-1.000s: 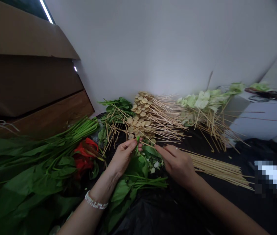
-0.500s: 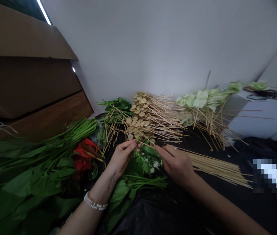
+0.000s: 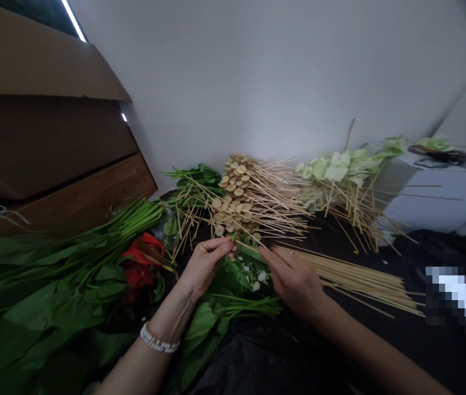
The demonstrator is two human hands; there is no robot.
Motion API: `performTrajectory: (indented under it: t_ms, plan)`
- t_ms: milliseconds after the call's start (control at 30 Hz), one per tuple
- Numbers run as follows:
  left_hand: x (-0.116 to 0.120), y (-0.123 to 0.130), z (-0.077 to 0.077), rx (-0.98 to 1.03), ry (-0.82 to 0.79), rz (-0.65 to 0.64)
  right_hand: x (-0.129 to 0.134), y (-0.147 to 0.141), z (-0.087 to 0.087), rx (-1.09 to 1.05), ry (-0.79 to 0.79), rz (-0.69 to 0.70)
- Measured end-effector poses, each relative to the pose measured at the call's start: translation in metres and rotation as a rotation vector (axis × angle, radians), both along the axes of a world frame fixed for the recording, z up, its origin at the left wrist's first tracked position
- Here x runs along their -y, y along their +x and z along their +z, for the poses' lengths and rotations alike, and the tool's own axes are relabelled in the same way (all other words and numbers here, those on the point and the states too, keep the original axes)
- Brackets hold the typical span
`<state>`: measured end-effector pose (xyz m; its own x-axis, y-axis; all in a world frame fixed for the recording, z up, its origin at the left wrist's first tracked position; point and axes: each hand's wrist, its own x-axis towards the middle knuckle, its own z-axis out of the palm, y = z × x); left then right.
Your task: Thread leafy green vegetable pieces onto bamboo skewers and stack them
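My left hand (image 3: 208,263), with a white beaded bracelet on the wrist, pinches a small piece of green leaf (image 3: 234,238) between thumb and fingers. A thin wooden skewer (image 3: 247,245) runs from that leaf to my right hand (image 3: 296,277), whose fingers are closed around it. Its tip is at or in the leaf; I cannot tell which. Below the hands lie loose green leaves and stems (image 3: 233,315). Just beyond them are skewers threaded with pale round slices (image 3: 235,206), probably potato. A bundle of bare skewers (image 3: 364,274) spreads out beside my right hand.
Leafy greens (image 3: 51,285) with long stems fill the left, beside a red plastic bag (image 3: 144,263). Skewered greens (image 3: 200,184) and skewered pale cabbage leaves (image 3: 340,167) lie along the wall (image 3: 278,77). A cardboard box (image 3: 43,142) stands at upper left. Black plastic (image 3: 257,362) covers the front.
My left hand and the leaf have shifted very slightly right and down. My right hand has turned slightly, and a stick's rear end now shows below the bare bundle.
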<state>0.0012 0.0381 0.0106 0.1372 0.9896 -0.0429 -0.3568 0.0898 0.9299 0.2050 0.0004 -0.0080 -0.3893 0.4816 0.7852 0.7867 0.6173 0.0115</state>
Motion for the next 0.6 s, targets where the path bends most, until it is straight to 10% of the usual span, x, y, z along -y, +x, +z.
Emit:
performTrajectory:
  t_ms: [233, 600]
  plan:
    - [0.0079, 0.0075, -0.006, -0.187, 0.085, -0.171, 0.0024, -0.0068, -0.0009, -0.032, -0.074, 0.062]
    - [0.0056, 0.0048, -0.0005, -0.187, 0.105, -0.023, 0.0001, -0.0054, -0.0016, -0.087, -0.213, 0.053]
